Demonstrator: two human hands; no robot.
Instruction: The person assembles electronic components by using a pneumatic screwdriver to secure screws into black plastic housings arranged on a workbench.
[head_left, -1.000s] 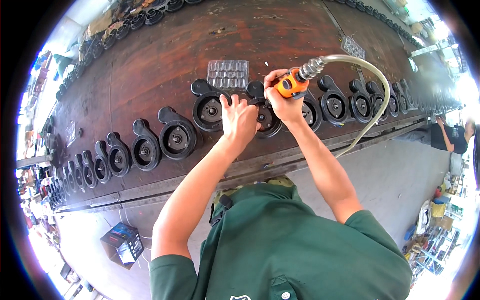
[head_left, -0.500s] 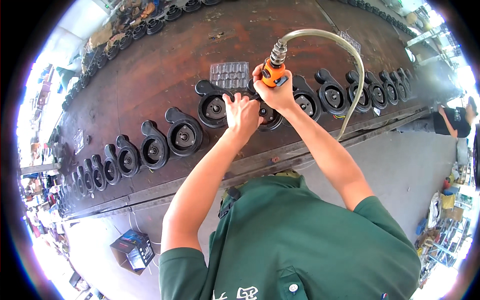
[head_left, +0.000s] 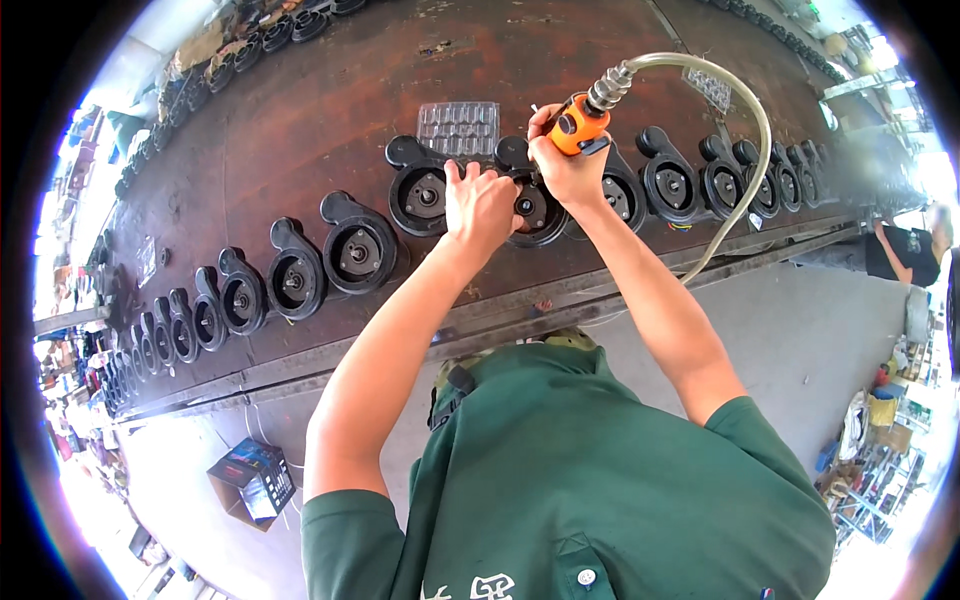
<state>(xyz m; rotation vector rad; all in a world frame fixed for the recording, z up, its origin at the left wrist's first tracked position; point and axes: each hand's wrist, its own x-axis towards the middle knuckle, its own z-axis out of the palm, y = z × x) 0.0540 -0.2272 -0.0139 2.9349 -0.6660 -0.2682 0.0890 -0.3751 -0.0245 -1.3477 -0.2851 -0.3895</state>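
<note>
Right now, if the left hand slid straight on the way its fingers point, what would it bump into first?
Probably the clear plastic tray. The left hand rests on a black pump housing, fingers pointing up the brown workbench, and the tray lies just beyond them. Depth is hard to judge here.

A rusty brown bench [head_left: 300, 110] carries a row of black housings [head_left: 357, 245]; a clear tray [head_left: 458, 127] lies behind them.

Orange air tool [head_left: 580, 122] upright over black round housing [head_left: 535, 208] on bench
</note>
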